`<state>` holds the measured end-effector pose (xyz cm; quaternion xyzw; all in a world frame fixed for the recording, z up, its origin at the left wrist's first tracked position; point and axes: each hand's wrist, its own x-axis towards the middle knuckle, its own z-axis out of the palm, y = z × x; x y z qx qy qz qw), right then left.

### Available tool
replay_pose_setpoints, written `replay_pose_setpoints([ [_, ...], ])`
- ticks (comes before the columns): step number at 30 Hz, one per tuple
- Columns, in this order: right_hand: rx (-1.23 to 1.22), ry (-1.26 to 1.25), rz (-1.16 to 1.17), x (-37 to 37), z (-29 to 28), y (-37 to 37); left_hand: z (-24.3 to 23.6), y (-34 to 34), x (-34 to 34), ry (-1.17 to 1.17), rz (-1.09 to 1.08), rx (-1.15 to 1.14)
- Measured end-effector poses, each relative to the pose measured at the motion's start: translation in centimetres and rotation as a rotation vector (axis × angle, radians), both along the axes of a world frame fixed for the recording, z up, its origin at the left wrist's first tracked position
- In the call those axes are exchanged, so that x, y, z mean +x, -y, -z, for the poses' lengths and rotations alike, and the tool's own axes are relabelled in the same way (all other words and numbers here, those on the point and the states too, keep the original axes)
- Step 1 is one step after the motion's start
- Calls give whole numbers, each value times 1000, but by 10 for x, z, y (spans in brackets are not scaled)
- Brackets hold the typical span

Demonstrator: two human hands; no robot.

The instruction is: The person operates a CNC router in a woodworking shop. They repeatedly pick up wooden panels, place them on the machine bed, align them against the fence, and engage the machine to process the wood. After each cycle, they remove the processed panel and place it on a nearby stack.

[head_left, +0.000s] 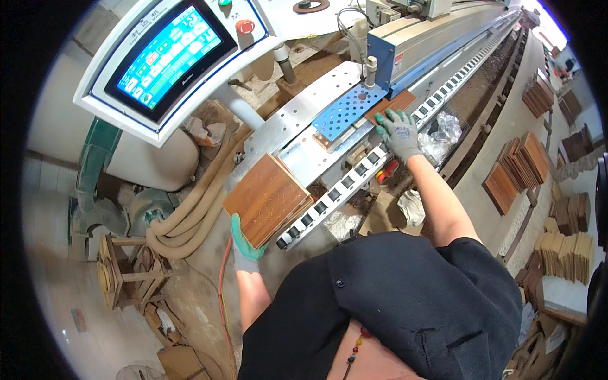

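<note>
My left hand (246, 248), in a grey and green work glove, grips the near left corner of a stack of brown wooden boards (269, 196). The thumb lies along the stack's edge; the other fingers are partly hidden beside and under it. The stack rests on the near end of the machine's metal bed (285, 149). My right hand (400, 134), gloved alike, lies with fingers spread over the near edge of a single brown board (396, 104). That board lies next to a perforated blue plate (348, 113) at the machine's blue-ended beam.
A white control panel with a lit screen (168, 57) and red button (244, 26) overhangs the upper left. A slotted conveyor track (345, 182) runs along the bed. Board stacks (519, 164) stand at right. Beige hoses (190, 221) and a red cable (221, 278) lie left.
</note>
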<state>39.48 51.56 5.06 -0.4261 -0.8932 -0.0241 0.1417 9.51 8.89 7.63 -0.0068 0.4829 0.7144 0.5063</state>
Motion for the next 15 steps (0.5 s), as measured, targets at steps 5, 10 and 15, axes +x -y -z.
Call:
replay_pose_setpoints([
  [5, -108, -400, -13, -15, -8, 23, -11, 0, 8, 86, 13, 111],
  [10, -1179, -748, -382, -57, -27, 130, -21, 4, 9, -1656, 464, -232],
  [15, -1243, -574, -367, -97, -51, 180, -10, 7, 4, -1763, 403, -199],
])
